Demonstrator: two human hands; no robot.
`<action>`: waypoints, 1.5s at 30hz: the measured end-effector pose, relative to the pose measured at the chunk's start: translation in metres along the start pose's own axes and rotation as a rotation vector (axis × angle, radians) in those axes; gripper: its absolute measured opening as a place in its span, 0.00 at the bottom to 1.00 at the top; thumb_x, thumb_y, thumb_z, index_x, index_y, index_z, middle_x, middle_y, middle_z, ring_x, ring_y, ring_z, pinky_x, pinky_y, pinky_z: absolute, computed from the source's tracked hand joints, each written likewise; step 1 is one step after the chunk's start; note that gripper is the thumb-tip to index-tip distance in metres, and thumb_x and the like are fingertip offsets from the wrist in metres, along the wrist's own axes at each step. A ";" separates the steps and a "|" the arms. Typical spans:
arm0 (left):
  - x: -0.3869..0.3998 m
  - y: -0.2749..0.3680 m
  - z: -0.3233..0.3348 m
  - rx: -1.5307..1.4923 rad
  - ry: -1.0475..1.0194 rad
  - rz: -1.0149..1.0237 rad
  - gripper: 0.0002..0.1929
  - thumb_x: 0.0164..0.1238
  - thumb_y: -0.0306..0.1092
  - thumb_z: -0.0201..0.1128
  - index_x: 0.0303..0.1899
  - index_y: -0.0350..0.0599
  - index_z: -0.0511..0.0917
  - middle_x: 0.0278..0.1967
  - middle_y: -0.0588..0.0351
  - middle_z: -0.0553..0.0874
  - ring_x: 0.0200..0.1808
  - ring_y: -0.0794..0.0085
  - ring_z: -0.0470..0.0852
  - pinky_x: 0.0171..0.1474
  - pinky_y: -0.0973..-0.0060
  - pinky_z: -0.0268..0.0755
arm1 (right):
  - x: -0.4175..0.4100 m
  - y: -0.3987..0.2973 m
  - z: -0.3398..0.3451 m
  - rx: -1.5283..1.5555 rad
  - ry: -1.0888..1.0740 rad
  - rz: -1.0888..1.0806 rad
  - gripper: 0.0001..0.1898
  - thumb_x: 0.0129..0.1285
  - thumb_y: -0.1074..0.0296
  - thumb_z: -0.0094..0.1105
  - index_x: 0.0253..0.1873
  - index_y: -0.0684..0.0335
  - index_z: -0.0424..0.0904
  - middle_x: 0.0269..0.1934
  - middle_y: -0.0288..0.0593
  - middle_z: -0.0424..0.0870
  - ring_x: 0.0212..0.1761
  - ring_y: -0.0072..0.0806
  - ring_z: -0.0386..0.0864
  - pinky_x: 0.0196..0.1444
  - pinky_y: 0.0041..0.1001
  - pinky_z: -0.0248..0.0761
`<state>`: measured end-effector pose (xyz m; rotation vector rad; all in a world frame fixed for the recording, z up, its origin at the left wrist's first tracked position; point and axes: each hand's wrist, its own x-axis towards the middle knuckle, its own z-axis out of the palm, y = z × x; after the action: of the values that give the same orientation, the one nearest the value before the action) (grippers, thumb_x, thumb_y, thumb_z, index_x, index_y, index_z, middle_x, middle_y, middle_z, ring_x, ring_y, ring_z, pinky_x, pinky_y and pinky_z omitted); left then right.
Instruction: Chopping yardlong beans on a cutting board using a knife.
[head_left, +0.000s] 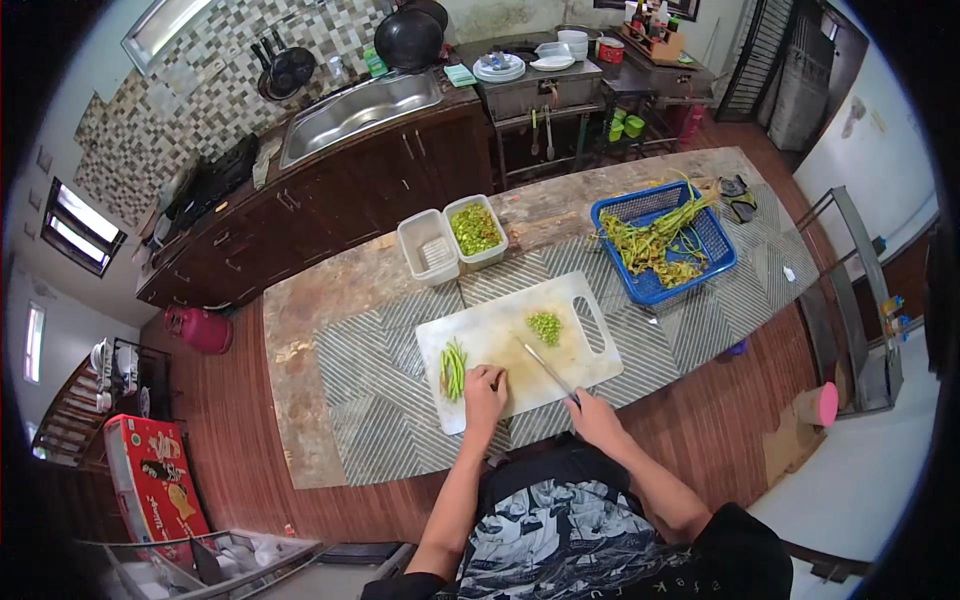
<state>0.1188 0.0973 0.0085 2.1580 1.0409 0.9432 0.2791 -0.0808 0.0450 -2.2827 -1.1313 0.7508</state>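
A white plastic cutting board lies on the table before me. My right hand grips the handle of a kitchen knife, its blade slanting up and left over the board. My left hand rests at the board's near edge with curled fingers; whether anything is inside them is hidden. Just left of that hand lies a small bunch of long green beans. Beyond the knife tip sits a small heap of chopped green pieces, near the board's handle slot.
Behind the board stand an empty plastic container and another holding chopped greens. A blue plastic basket with yellowish-green stalks is at the right, with a dark glove-like item past it. A steel sink lies across the room.
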 end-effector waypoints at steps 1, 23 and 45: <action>0.000 -0.002 0.000 0.003 0.001 -0.004 0.04 0.60 0.24 0.71 0.36 0.38 0.89 0.34 0.46 0.87 0.37 0.53 0.84 0.46 0.62 0.77 | -0.006 -0.002 0.002 0.043 -0.031 -0.016 0.17 0.76 0.55 0.57 0.46 0.67 0.74 0.30 0.71 0.81 0.38 0.72 0.79 0.39 0.60 0.72; -0.008 0.007 0.000 0.102 0.044 0.039 0.05 0.60 0.23 0.70 0.37 0.36 0.88 0.34 0.45 0.84 0.40 0.50 0.80 0.44 0.59 0.74 | -0.011 -0.023 0.035 -0.128 -0.112 -0.035 0.18 0.78 0.54 0.54 0.49 0.68 0.75 0.30 0.69 0.84 0.35 0.67 0.84 0.38 0.60 0.76; -0.004 -0.002 0.001 0.022 0.011 -0.083 0.03 0.59 0.23 0.69 0.34 0.36 0.87 0.30 0.44 0.84 0.37 0.49 0.81 0.43 0.58 0.74 | -0.032 -0.022 0.007 -0.043 -0.133 -0.055 0.17 0.77 0.54 0.55 0.47 0.67 0.75 0.30 0.69 0.83 0.36 0.70 0.82 0.40 0.61 0.74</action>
<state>0.1168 0.0948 0.0055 2.1123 1.1417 0.9105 0.2467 -0.0940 0.0618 -2.2542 -1.2766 0.8762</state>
